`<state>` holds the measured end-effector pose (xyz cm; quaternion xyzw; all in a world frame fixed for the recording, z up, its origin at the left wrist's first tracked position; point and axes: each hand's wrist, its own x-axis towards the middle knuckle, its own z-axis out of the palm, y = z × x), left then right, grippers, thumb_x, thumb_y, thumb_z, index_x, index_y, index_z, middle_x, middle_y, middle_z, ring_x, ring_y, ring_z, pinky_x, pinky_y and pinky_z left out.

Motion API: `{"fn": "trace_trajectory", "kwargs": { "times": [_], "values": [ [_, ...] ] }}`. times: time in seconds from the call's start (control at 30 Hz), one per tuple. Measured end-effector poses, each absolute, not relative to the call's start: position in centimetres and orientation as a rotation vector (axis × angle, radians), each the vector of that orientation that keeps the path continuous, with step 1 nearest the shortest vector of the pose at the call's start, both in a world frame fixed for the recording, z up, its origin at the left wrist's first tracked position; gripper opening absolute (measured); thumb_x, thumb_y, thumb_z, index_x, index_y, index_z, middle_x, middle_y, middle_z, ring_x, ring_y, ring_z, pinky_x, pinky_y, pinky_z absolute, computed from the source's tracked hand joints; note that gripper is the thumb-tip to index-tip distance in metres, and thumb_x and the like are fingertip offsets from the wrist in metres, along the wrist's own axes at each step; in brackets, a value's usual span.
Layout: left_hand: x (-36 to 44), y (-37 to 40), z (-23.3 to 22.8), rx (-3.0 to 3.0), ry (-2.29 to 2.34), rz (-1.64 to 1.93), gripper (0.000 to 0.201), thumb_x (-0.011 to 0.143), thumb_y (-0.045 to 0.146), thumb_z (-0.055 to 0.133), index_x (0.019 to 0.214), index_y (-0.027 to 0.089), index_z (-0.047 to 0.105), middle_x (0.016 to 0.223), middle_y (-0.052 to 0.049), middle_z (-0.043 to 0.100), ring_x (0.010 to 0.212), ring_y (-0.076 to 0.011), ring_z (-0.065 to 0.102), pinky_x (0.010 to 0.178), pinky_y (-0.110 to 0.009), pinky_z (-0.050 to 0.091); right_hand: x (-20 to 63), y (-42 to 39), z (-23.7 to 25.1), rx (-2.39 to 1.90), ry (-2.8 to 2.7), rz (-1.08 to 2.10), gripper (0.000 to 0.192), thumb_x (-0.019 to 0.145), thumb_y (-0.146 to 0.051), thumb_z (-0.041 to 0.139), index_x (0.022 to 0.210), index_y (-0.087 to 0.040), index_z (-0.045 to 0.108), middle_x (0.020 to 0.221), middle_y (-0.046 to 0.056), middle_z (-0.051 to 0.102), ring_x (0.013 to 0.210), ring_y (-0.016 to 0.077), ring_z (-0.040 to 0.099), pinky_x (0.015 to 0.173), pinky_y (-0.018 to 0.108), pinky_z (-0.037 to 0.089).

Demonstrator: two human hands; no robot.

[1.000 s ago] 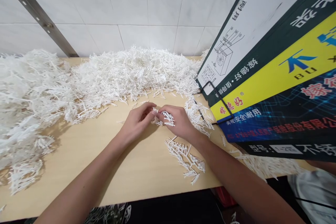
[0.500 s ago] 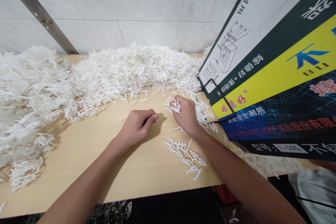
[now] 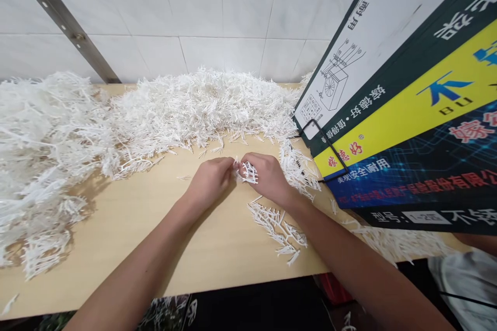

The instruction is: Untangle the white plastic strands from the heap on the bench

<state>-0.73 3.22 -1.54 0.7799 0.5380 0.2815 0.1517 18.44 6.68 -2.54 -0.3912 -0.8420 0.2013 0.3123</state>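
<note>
My right hand [image 3: 267, 176] is closed around a small bunch of white branching plastic sprigs [image 3: 249, 172], whose tips stick out past the fingers. The fingertips of my left hand [image 3: 212, 180] are pinched at the left edge of this bunch, and the two hands almost touch. Just below my right wrist lies a loose cluster of sprigs [image 3: 274, 225] on the wooden tabletop [image 3: 186, 253]. What sits deep inside either grip is hidden by the fingers.
A long heap of white sprigs [image 3: 209, 106] runs along the tiled wall [image 3: 225, 5], with a larger pile [image 3: 42, 129] at left. A big printed carton [image 3: 388, 129] leans at right beside a black wire bracket [image 3: 330, 144]. Part of another person's arm [image 3: 476, 243] shows behind it.
My right hand has moved left with its bunch, and my left hand has shifted slightly right to meet it. My left fingertips now pinch the bunch's edge.
</note>
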Motion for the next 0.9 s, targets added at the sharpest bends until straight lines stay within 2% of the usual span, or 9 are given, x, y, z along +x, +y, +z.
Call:
{"fn": "trace_trajectory", "kwargs": {
  "times": [0.1, 0.27, 0.4, 0.47, 0.53, 0.6, 0.73, 0.83, 0.9],
  "values": [
    [-0.4, 2.9, -2.1, 2.436, 1.627, 0.861, 0.019, 0.092, 0.017, 0.049, 0.075, 0.021, 0.057, 0.071, -0.005, 0.064, 0.062, -0.0182, 0.053, 0.061, -0.030, 0.037, 17.9, 6.6, -2.7, -1.148, -2.193, 0.406, 0.011, 0.091, -0.023, 0.063, 0.080, -0.021, 0.063, 0.080, 0.005, 0.071, 0.069, 0.0185, 0.060, 0.064, 0.029, 0.036],
    [-1.1, 1.8, -1.8, 2.364, 1.653, 1.269, 0.020, 0.101, 0.021, 0.047, 0.090, 0.022, 0.064, 0.074, -0.004, 0.067, 0.070, -0.0184, 0.062, 0.069, -0.030, 0.045, 18.1, 7.2, -2.5, -1.329, -1.965, 0.410, 0.017, 0.086, -0.021, 0.066, 0.069, -0.021, 0.060, 0.068, 0.003, 0.068, 0.063, 0.0174, 0.057, 0.060, 0.028, 0.033],
    [-1.8, 2.3, -0.9, 2.122, 1.644, 1.373, 0.027, 0.107, 0.030, 0.044, 0.125, 0.023, 0.063, 0.115, -0.010, 0.073, 0.098, -0.0204, 0.068, 0.083, -0.033, 0.052, 18.5, 7.1, -2.2, -1.046, -2.084, 0.576, 0.009, 0.081, -0.013, 0.064, 0.081, -0.022, 0.066, 0.081, 0.001, 0.074, 0.072, 0.0177, 0.064, 0.069, 0.026, 0.041],
    [-1.8, 3.0, -0.7, 2.126, 1.588, 1.269, 0.033, 0.107, 0.037, 0.047, 0.131, 0.022, 0.061, 0.128, -0.012, 0.070, 0.112, -0.0239, 0.064, 0.093, -0.037, 0.051, 18.5, 6.8, -2.3, -0.974, -2.117, 0.578, 0.009, 0.084, -0.014, 0.063, 0.085, -0.022, 0.066, 0.084, 0.002, 0.074, 0.073, 0.0176, 0.065, 0.072, 0.027, 0.042],
    [-1.6, 3.5, -0.8, 2.197, 1.575, 1.123, 0.033, 0.105, 0.043, 0.051, 0.124, 0.021, 0.066, 0.118, -0.011, 0.072, 0.111, -0.0267, 0.062, 0.096, -0.041, 0.049, 18.5, 6.6, -2.3, -0.952, -2.180, 0.537, 0.005, 0.087, -0.018, 0.063, 0.087, -0.022, 0.066, 0.086, 0.003, 0.074, 0.073, 0.0177, 0.064, 0.071, 0.027, 0.042],
    [-1.2, 3.7, -1.0, 2.307, 1.603, 0.998, 0.030, 0.105, 0.042, 0.051, 0.103, 0.020, 0.071, 0.098, -0.010, 0.072, 0.098, -0.0264, 0.061, 0.090, -0.041, 0.048, 18.3, 6.5, -2.4, -0.964, -2.275, 0.471, 0.003, 0.089, -0.022, 0.064, 0.087, -0.022, 0.065, 0.086, 0.004, 0.073, 0.072, 0.0181, 0.062, 0.067, 0.028, 0.038],
    [-1.0, 3.1, -1.3, 2.514, 1.670, 0.928, 0.037, 0.105, 0.029, 0.047, 0.071, 0.021, 0.060, 0.075, -0.007, 0.063, 0.076, -0.0231, 0.055, 0.076, -0.040, 0.042, 17.9, 7.0, -2.5, -1.263, -2.256, 0.305, 0.011, 0.088, -0.023, 0.067, 0.079, -0.021, 0.063, 0.079, 0.006, 0.072, 0.066, 0.0195, 0.059, 0.060, 0.030, 0.031],
    [-1.6, 2.3, -0.8, 2.477, 1.739, 1.135, 0.035, 0.105, 0.029, 0.048, 0.071, 0.022, 0.056, 0.071, -0.006, 0.058, 0.073, -0.0223, 0.054, 0.074, -0.039, 0.041, 18.1, 7.6, -2.4, -1.433, -2.094, 0.333, 0.012, 0.081, -0.015, 0.070, 0.074, -0.021, 0.063, 0.073, 0.006, 0.072, 0.065, 0.0204, 0.060, 0.060, 0.030, 0.031],
    [-2.0, 2.1, -0.4, 2.360, 1.720, 1.284, 0.027, 0.106, 0.029, 0.047, 0.084, 0.022, 0.062, 0.082, -0.007, 0.062, 0.082, -0.0227, 0.059, 0.077, -0.038, 0.045, 18.3, 7.6, -2.3, -1.315, -2.070, 0.449, 0.011, 0.080, -0.012, 0.068, 0.077, -0.021, 0.066, 0.077, 0.004, 0.074, 0.069, 0.0202, 0.064, 0.064, 0.028, 0.037]
  ]
}}
